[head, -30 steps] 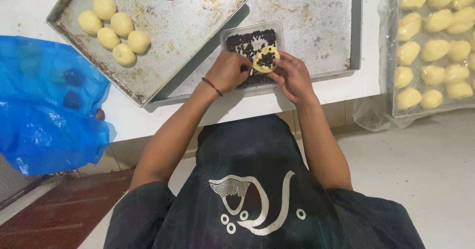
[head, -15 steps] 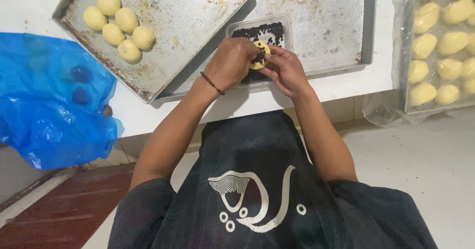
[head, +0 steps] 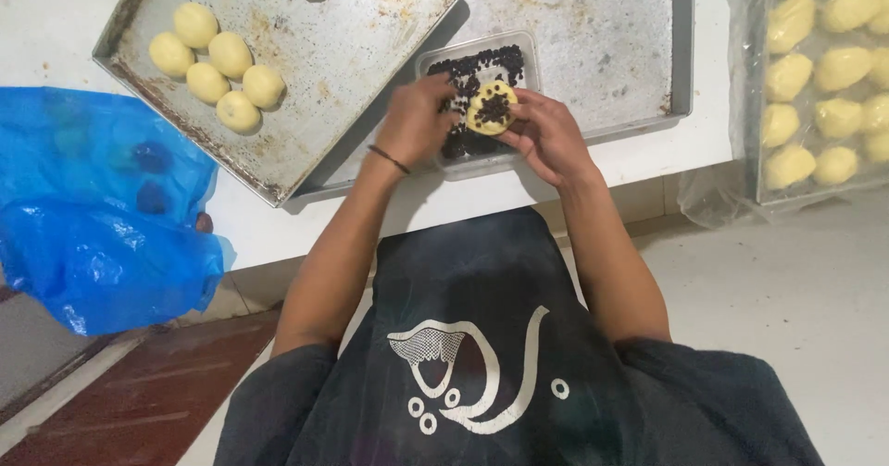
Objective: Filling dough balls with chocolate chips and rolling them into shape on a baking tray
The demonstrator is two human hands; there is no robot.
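A crumpled blue plastic bag (head: 97, 211) lies at the left edge of the white table (head: 648, 156), partly cut off by the frame, with dark shapes showing dimly through it. Right of it, a worn metal tray (head: 315, 68) carries five pale dough balls (head: 218, 77) in a cluster; a sixth at the far edge is cut off. A second metal tray (head: 602, 31) lies partly under it. The left hand (head: 417, 123), a thin dark band on its wrist, reaches into a clear plastic tub (head: 482, 68) of dark bits, its fingertips hidden, so whether its grip is closed cannot be told. The right hand (head: 551, 137) cups a flattened dough round (head: 491, 109) topped with dark bits, just above the tub's near end. Far right, a tray (head: 755, 151) wrapped in clear plastic holds many dough pieces, cut off by the frame.
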